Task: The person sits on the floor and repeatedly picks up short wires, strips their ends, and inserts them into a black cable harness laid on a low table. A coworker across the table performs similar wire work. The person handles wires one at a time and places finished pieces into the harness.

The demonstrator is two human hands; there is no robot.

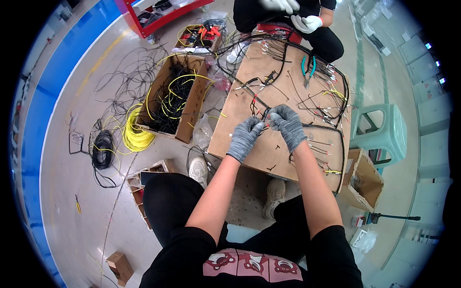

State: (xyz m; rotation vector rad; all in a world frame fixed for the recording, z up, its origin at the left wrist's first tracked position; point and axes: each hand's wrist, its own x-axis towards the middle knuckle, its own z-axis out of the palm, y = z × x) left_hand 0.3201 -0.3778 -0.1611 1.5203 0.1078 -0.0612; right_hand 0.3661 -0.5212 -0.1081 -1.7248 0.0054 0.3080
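Note:
A branching black wire harness (342, 144) lies over a brown board (225, 139) in front of me, its thin wire ends tipped in red and white. Both my hands wear grey knit gloves and meet above the board's near left part. My left hand (246, 138) is closed, thumb and fingers pinching thin black wire ends. Close beside it, my right hand (286, 126) pinches the same group of wires. The fingers partly hide the ends there, and a red tip shows between the hands. Farther off, teal-handled pliers (307, 69) rest on the board.
Across the board sits another person with white gloves (307, 23). A cardboard box (189, 108) of black wires and a yellow cable coil (136, 132) stand at left. To the right are a pale green stool (384, 132) and an open wooden box (365, 185).

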